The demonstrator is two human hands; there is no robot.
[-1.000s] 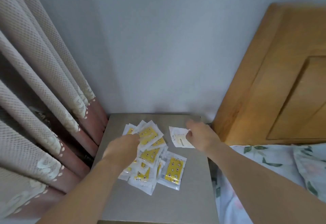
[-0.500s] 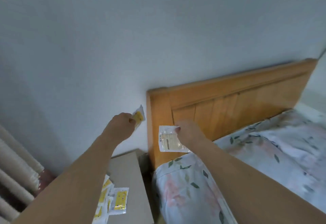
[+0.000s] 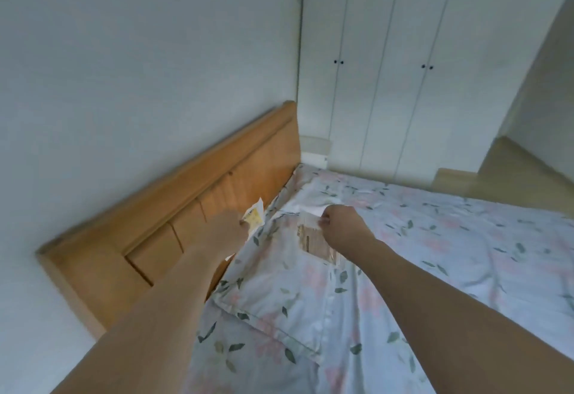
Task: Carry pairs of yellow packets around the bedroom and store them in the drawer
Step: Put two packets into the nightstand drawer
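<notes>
left grip (image 3: 228,226) pinches a yellow-patterned packet (image 3: 255,217); right grip (image 3: 340,226) pinches a blurred, pale translucent packet (image 3: 312,240).

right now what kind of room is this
Most likely a bedroom: a bed under a floral cover stands against a wooden headboard, with a white built-in wardrobe beyond it. The hands are each holding a packet over the bed.

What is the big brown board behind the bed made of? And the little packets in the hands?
The headboard looks like smooth, varnished orange-brown wood; panel grooves show. The yellow packet in the left hand and the pale packet in the right hand seem thin, crinkly plastic, though blurred.
</notes>
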